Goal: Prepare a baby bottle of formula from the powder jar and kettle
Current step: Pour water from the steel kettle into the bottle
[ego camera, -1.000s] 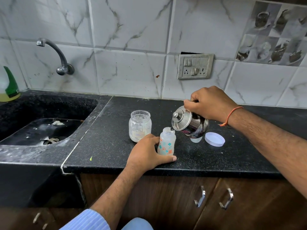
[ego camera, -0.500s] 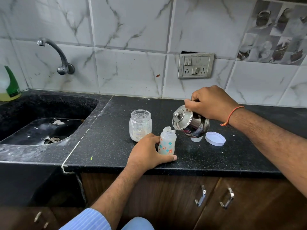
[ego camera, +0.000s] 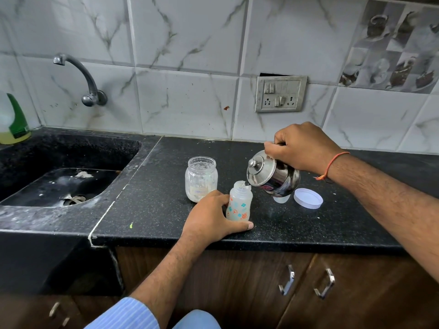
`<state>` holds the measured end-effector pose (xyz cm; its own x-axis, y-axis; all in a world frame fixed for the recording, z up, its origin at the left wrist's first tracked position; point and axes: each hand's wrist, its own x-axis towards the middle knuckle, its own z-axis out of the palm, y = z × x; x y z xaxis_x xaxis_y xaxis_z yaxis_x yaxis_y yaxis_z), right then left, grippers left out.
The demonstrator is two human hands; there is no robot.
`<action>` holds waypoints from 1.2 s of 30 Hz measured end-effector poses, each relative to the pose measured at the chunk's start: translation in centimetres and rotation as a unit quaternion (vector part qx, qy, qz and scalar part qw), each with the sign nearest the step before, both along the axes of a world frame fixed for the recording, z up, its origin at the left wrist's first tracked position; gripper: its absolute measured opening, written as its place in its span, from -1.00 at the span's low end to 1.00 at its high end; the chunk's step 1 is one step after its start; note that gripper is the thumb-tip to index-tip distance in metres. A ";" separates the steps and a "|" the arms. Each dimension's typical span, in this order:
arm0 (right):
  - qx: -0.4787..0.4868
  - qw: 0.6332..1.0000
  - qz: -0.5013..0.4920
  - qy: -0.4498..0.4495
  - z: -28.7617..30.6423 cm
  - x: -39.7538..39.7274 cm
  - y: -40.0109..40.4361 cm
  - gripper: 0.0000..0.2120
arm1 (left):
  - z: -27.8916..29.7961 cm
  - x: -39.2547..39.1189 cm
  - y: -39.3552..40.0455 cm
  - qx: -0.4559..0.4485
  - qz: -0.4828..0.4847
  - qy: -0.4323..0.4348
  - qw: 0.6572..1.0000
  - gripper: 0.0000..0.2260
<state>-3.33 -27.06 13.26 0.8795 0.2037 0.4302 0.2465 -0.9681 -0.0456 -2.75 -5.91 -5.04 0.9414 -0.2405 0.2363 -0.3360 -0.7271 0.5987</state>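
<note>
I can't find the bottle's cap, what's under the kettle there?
A small pale cap-like piece stands under the tilted kettle; its top is covered, so what it is stays unclear.

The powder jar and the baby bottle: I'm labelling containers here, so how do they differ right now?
The powder jar is clear, wider and squat; the baby bottle is narrower, cloudy white and printed with small coloured figures. The powder jar stands free behind the left hand, while that hand grips the baby bottle. The kettle, tilted by the right hand, has its spout at the baby bottle's mouth, not the powder jar's. Both stand upright and uncapped on the black counter.
</note>
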 end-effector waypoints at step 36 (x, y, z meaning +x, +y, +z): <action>0.076 0.997 -0.020 0.002 -1.6 -0.1 -1.4 -0.53 | -0.4 0.3 0.0 -0.005 0.002 -0.001 1.000 -0.39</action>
